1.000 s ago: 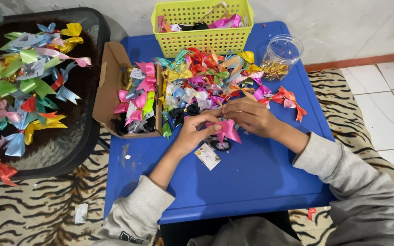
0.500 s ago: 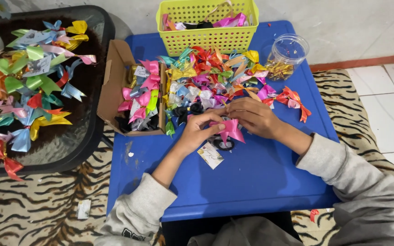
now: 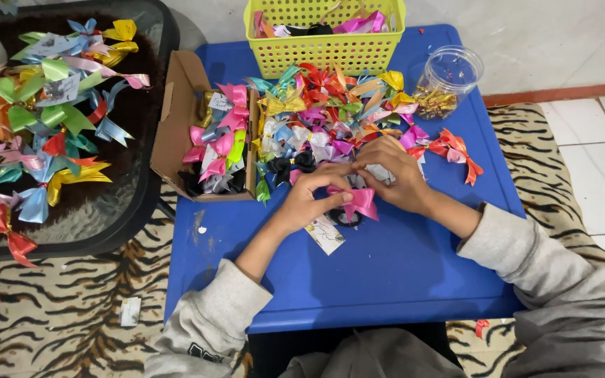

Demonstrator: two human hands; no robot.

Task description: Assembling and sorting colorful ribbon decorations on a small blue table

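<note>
While the hands had barely shifted, the left hand (image 3: 309, 196) and right hand (image 3: 393, 175) stayed pinched on the pink bow (image 3: 360, 201); the ribbon pile (image 3: 330, 119) lay at twelve o'clock. Shaping seemingly continued.

Blue table (image 3: 400, 280) carries yellow basket (image 3: 323, 49), cardboard box (image 3: 176, 133), bow pile (image 3: 330, 126).

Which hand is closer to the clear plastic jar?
The right hand. It lies below and to the left of the clear plastic jar, at the edge of the bow pile. The left hand is farther left, beyond the pink bow.
</note>
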